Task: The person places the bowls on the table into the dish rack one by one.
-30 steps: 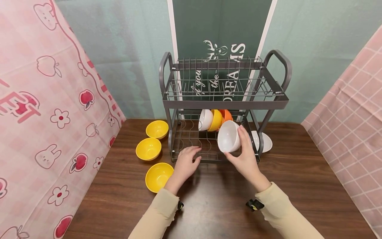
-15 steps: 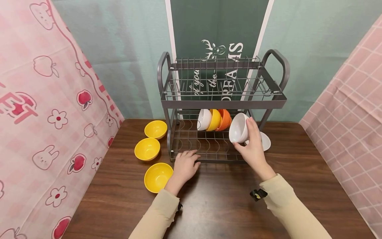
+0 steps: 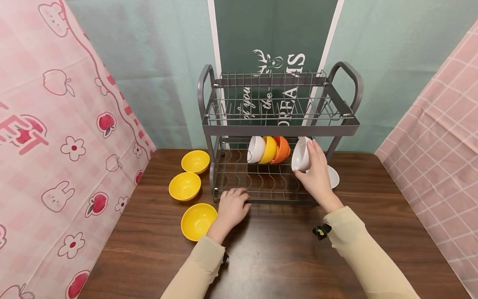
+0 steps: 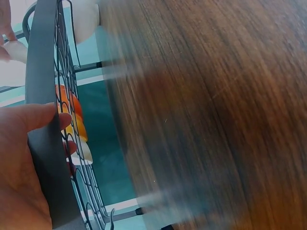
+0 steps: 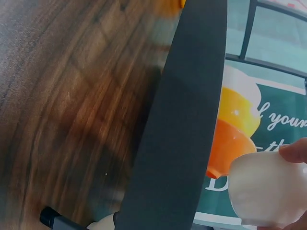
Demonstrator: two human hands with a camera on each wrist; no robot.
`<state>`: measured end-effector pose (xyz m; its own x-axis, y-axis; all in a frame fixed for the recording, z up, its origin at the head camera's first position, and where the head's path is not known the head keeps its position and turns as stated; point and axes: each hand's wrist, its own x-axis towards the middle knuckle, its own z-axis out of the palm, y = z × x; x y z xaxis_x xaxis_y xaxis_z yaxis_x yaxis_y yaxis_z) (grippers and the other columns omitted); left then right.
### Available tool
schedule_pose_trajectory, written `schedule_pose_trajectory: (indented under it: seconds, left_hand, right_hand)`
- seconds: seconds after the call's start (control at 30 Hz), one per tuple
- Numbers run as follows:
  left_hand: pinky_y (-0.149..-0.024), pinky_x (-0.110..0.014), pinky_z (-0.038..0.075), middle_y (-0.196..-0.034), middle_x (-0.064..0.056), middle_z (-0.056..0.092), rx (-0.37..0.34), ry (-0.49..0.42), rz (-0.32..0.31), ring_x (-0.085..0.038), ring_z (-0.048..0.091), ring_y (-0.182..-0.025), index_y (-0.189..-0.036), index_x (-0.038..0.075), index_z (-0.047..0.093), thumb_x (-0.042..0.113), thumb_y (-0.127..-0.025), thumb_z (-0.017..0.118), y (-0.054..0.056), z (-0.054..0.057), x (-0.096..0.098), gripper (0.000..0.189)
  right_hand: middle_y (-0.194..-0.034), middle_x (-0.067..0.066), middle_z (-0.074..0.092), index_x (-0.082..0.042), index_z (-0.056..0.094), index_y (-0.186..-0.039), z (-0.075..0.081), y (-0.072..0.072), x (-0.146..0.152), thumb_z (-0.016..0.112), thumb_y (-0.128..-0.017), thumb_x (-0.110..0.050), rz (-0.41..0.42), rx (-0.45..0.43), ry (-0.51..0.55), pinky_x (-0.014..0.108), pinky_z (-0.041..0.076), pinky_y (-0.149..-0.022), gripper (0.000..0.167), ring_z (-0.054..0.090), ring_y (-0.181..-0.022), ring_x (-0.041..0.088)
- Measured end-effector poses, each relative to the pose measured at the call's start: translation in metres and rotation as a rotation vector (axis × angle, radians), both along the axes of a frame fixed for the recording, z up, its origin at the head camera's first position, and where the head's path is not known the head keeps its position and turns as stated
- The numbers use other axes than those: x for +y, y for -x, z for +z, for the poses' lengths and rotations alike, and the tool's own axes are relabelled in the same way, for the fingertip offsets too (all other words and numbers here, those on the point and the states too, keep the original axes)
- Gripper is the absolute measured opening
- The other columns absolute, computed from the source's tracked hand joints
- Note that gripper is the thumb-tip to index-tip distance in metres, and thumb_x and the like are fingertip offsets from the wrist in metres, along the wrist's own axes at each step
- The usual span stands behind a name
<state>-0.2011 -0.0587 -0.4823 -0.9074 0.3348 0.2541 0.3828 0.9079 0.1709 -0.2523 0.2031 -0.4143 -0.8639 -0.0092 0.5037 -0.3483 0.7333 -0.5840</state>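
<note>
My right hand [image 3: 318, 173] pinches a white bowl [image 3: 300, 154] by its edge, thumb low and fingers above. The bowl is tipped on its side over the right part of the lower tier of a grey two-tier dish rack [image 3: 280, 131]. To its left, a white bowl [image 3: 256, 150], a yellow bowl [image 3: 269, 151] and an orange bowl [image 3: 282, 151] stand tilted in a row. My left hand [image 3: 231, 208] holds the rack's lower front rail [image 4: 43, 158]; in the left wrist view its thumb lies over the rail and its fingertips show among the wires.
Three yellow bowls, a far one [image 3: 196, 161], a middle one [image 3: 184, 186] and a near one [image 3: 198, 221], sit on the wooden table [image 3: 276, 257] left of the rack. A white dish [image 3: 333, 177] stands past its right end, partly hidden by my right hand.
My right hand has carried the white bowl right and back into the lower tier, turning it more onto its side. The left hand has settled on the front rail.
</note>
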Motion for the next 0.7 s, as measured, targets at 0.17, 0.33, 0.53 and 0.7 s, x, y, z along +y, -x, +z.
schedule_pose_trajectory:
  seconds: [0.17,0.33,0.53,0.7]
  left_hand:
    - [-0.091,-0.039,0.041,-0.121,0.003,0.061,0.001,0.004,0.002,-0.019,0.055,-0.113,-0.097,0.021,0.069,0.034,-0.084,0.064,0.000,-0.001,0.000,0.019]
    - [-0.091,-0.039,0.041,-0.121,0.003,0.061,-0.006,0.009,0.000,-0.020,0.055,-0.113,-0.097,0.022,0.068,0.035,-0.085,0.063,0.000,-0.001,0.000,0.019]
    - [-0.091,-0.039,0.041,-0.119,0.002,0.061,-0.004,-0.014,-0.004,-0.021,0.055,-0.112,-0.094,0.020,0.068,0.033,-0.083,0.065,0.000,-0.001,0.000,0.018]
    - [-0.090,-0.039,0.041,-0.119,0.003,0.062,0.001,-0.007,-0.002,-0.020,0.055,-0.111,-0.094,0.021,0.068,0.035,-0.084,0.064,0.000,-0.001,0.000,0.018]
  right_hand:
    - [-0.154,0.014,0.017,-0.011,0.023,-0.147,-0.003,0.011,0.000,0.077,-0.068,-0.002,-0.003,-0.079,-0.026,0.063,0.030,-0.102,0.097,0.018,-0.139,0.040]
    - [-0.155,0.015,0.013,-0.010,0.019,-0.148,-0.007,0.020,-0.001,0.074,-0.070,0.000,0.006,-0.123,-0.023,0.062,0.022,-0.107,0.096,0.012,-0.141,0.040]
    - [-0.155,0.015,0.012,-0.008,0.020,-0.147,-0.011,0.033,-0.003,0.073,-0.069,0.002,-0.005,-0.138,-0.038,0.059,0.020,-0.110,0.095,0.012,-0.140,0.041]
    - [-0.154,0.018,0.015,-0.006,0.022,-0.146,-0.015,0.043,-0.005,0.073,-0.068,0.003,-0.009,-0.140,-0.048,0.059,0.021,-0.109,0.094,0.013,-0.139,0.043]
